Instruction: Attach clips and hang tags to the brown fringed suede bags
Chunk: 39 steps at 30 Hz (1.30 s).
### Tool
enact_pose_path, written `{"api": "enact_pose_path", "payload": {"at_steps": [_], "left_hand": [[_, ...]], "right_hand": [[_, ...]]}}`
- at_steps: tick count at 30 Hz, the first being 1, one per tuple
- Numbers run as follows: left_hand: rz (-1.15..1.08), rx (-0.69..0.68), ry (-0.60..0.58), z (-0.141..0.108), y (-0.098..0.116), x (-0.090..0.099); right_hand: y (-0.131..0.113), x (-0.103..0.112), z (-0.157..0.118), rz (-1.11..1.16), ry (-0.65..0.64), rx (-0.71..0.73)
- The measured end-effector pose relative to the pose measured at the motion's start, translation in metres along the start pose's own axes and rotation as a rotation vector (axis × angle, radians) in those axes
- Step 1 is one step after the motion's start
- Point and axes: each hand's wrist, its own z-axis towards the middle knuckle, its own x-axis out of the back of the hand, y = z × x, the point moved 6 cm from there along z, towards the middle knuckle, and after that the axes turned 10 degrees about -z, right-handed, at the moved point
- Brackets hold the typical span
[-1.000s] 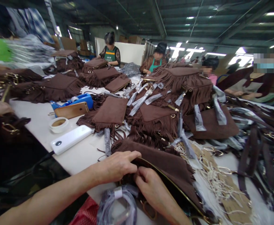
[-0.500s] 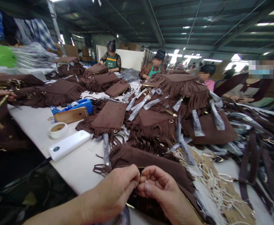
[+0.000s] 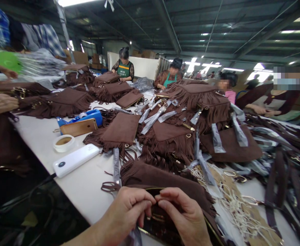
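Note:
A dark brown fringed bag lies in front of me, its gold-toothed zip undone and its dark inside showing. Over that opening, my left hand is closed, thumb and forefinger pinched together. My right hand faces it in a similar pinch, the fingertips of both almost meeting. Whatever sits between the fingertips is too small or hidden to make out. A grey-wrapped strip and a thin brown tassel lie at the bag's left end.
Brown fringed bags are heaped beyond my hands. Left are a white power bank, tape roll, phone and blue tape dispenser. White strings and brown straps lie right. Several co-workers surround the table.
My hands have lowered slightly and the left has shifted right; more of the bag's open mouth shows. At the left edge, a co-worker's hands have moved, and the gold zip strip there is no longer visible.

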Motion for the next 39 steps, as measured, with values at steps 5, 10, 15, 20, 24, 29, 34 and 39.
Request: {"api": "enact_pose_path", "payload": {"at_steps": [5,10,15,20,24,29,34,39], "left_hand": [[-0.040,0.147,-0.074,-0.001,-0.010,-0.008],[-0.032,0.170,-0.078,0.002,-0.011,-0.011],[-0.062,0.181,-0.048,0.003,-0.009,-0.009],[-0.046,0.179,-0.044,0.003,-0.009,-0.011],[-0.032,0.172,-0.060,0.003,-0.013,-0.012],[-0.028,0.162,-0.078,0.003,-0.014,-0.012],[-0.052,0.135,-0.067,0.003,-0.013,-0.011],[-0.181,0.103,0.003,0.002,-0.017,-0.008]], "right_hand": [[-0.018,0.004,-0.002,-0.131,0.055,0.183],[-0.011,0.000,0.000,-0.065,0.003,0.143],[0.000,0.002,0.003,0.027,-0.041,-0.010],[-0.014,-0.002,0.006,0.000,-0.097,0.121],[-0.014,-0.008,0.006,0.077,-0.139,0.147],[-0.012,-0.014,0.004,0.196,-0.221,0.123],[-0.008,-0.014,0.003,0.201,-0.233,0.091],[-0.002,-0.010,0.004,0.147,-0.140,0.020]]}}
